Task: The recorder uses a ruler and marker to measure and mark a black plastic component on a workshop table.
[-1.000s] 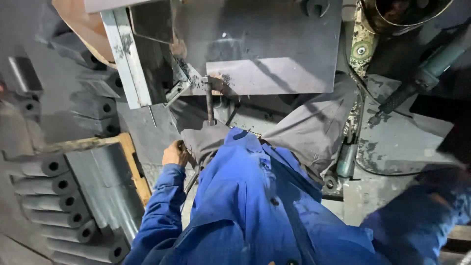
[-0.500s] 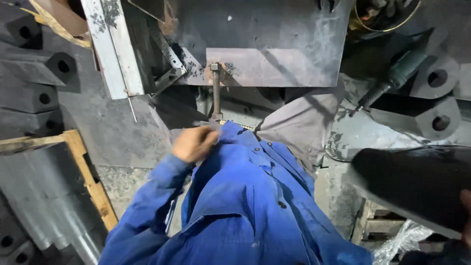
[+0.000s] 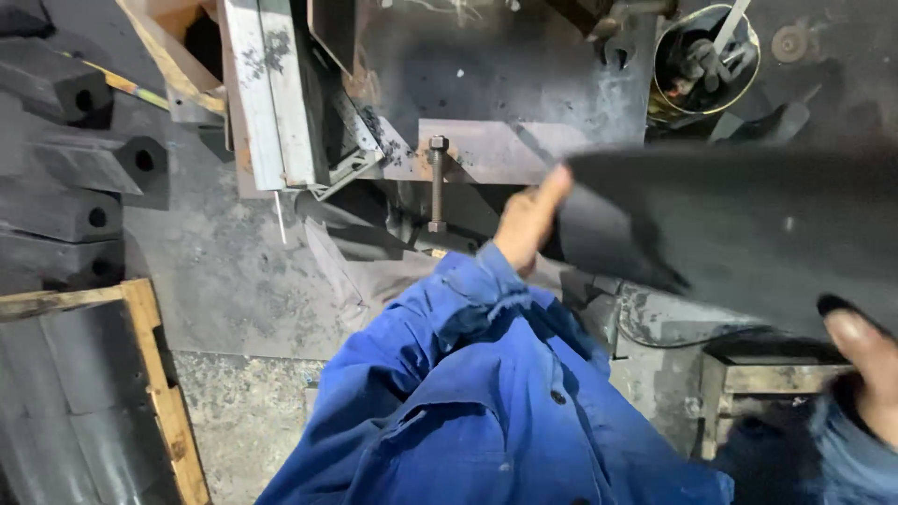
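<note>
1. Workshop setting: a dark, stained metal surface (image 3: 524, 84) fills the upper middle, with grey concrete floor (image 3: 243, 271) to its left.
2. Left hand (image 3: 528, 220), at the end of a blue sleeve (image 3: 449, 318), grips the left edge of a large dark sheet (image 3: 739, 234); fingers are closed on that edge, one fingertip showing above it.
3. Right hand (image 3: 865, 360) holds the sheet's lower right edge, thumb on top; the rest of that hand is cut off by the frame.
4. The sheet is held in the air across the right half of the view, blurred, and covers part of the surface. Its material cannot be told.
5. An upright threaded bolt (image 3: 437, 182) with nuts at both ends stands at the surface's front edge, just left of the left hand and apart from it.
6. A round bucket (image 3: 703, 61) with tools sits at upper right.
7. Dark blocks (image 3: 84, 159) with round holes lie at far left, above a wooden frame (image 3: 159, 374).
8. A pale metal channel (image 3: 267, 89) leans at upper left.
</note>
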